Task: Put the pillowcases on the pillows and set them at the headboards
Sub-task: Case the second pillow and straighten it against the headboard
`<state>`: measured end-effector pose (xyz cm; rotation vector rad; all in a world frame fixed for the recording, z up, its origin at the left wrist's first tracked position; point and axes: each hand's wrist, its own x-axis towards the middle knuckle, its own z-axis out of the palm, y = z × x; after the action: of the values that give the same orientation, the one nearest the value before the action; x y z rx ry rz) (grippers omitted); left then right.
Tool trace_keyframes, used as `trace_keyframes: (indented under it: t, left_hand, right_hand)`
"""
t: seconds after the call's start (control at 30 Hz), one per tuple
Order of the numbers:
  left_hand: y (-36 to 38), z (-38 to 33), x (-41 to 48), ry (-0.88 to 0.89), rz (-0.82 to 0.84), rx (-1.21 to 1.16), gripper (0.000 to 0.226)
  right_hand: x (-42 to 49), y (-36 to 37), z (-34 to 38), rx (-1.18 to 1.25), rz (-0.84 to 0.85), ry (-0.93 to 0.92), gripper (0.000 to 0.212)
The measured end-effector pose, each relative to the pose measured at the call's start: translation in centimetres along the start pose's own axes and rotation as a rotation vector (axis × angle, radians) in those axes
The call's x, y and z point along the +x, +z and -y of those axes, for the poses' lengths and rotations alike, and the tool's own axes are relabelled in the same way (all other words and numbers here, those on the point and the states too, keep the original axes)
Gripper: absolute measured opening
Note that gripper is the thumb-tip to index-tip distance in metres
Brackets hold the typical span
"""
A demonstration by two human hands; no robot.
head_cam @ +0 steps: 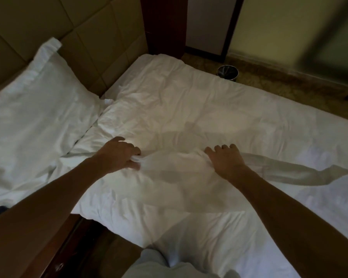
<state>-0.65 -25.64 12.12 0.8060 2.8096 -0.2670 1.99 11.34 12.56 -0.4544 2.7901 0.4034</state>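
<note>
You hold the pillowcase (175, 165) low over the bed (289, 121), in front of you. It is stretched between your two hands. Your left hand (119, 155) has its fingers curled tight round a bunched bit of the cloth, which shows white between finger and thumb. Your right hand (225, 159) is knuckles up, with the fingers hooked down over the cloth's far edge and gripping it. Past the right hand a loose end of the pillowcase trails off to the right, blurred, just above the sheet. The rest of it hangs towards you, also blurred, so you cannot tell where its opening lies.

Under it the bed is white and creased, with a raised rumpled mass near the head end. Whether that is a bare pillow or bedding cannot be told.

To the left a cased pillow (38, 101) leans against the padded headboard (78, 37), its flanged corner sticking up.

A dark wooden post (163, 23) stands at the bed's far corner. Beyond the far side, a small shiny bin (227, 72) stands on the floor (269, 83), near the wall. The dark wooden frame (68, 247) shows at lower left, beside your pale clothing (149, 263).
</note>
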Motion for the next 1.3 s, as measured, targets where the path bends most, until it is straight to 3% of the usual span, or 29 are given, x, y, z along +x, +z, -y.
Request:
trace_keyframes:
  t: [0.13, 0.23, 0.37, 0.6, 0.87, 1.03, 1.17, 1.3]
  left_hand:
    - [-1.3, -0.8, 0.2, 0.202, 0.167, 0.071, 0.055]
    - [-1.2, -1.7, 1.1, 0.221, 0.2, 0.168, 0.042]
    - [-1.3, 0.0, 2.8, 0.171, 0.028, 0.222, 0.046]
    - [-2.7, 1.7, 5.3, -0.005, -0.102, 0.237, 0.035]
    - [-1.1, 1.2, 5.5, -0.034, -0.277, 0.136, 0.026]
    - [-1.3, 1.4, 4.7, -0.046, -0.27, 0.131, 0.045]
    - [-1.6, 2.4, 4.2, 0.027, -0.143, 0.116, 0.067]
    - [-1.7, 3.5, 4.4, -0.078, -0.031, 0.182, 0.075]
  right_hand:
    - [-0.5, 0.4, 0.0, -0.058, 0.081, 0.1, 0.038]
    - [-0.8, 0.1, 1.0, -0.102, 0.088, 0.128, 0.024]
    - [-0.9, -0.8, 1.4, -0.066, 0.037, 0.193, 0.026]
    - [-2.3, -3.5, -1.5, 0.043, 0.09, 0.318, 0.048]
    - [-4.6, -2.5, -5.0, 0.151, 0.099, 0.357, 0.045]
    - [-4.3, -1.6, -6.7, 0.084, 0.042, 0.291, 0.038]
    - [-3.2, -1.3, -9.4, -0.065, 0.058, 0.215, 0.04]
    - [-0.1, -1.7, -12.0, 0.098, 0.2, 0.163, 0.035]
